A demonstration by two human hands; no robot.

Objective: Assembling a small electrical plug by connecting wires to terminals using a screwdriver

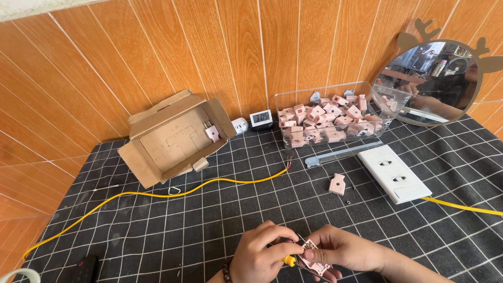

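Black cloth with white grid lines (220, 220) spread over the work surface, orange tiled wall (173, 47) behind. Round mirror with brown antler cut-outs (427, 78) leaning on the wall at far right. Open brown cardboard box (173, 137) lying tipped at left centre, flaps spread, one small pink part (212, 132) inside near its right flap. Clear rectangular plastic bin (335, 118) against the wall at centre right, heaped with pink plug parts. Long yellow wire (157, 195) snaking from lower left across to the bin, bare ends near its front. White rectangular socket plate (394, 173) flat to the right of centre, a second yellow wire (461, 207) running off from under its near corner. Grey-blue strip (343, 153) lying between plate and bin. Small black digital display with pale screen (261, 118) upright at the wall, small white adapter (240, 125) just left of it. Single pink plug piece (337, 184) loose on the cloth, left of the plate. Black remote-like object (84, 268) at bottom left edge. Left hand (262, 254) at bottom centre, fingers curled tight around a yellow-handled tool (288, 260), beaded bracelet at the wrist. Right hand (343, 250) touching the left, fingers pinched closed on a small pink plug part (313, 259) held just above the cloth.
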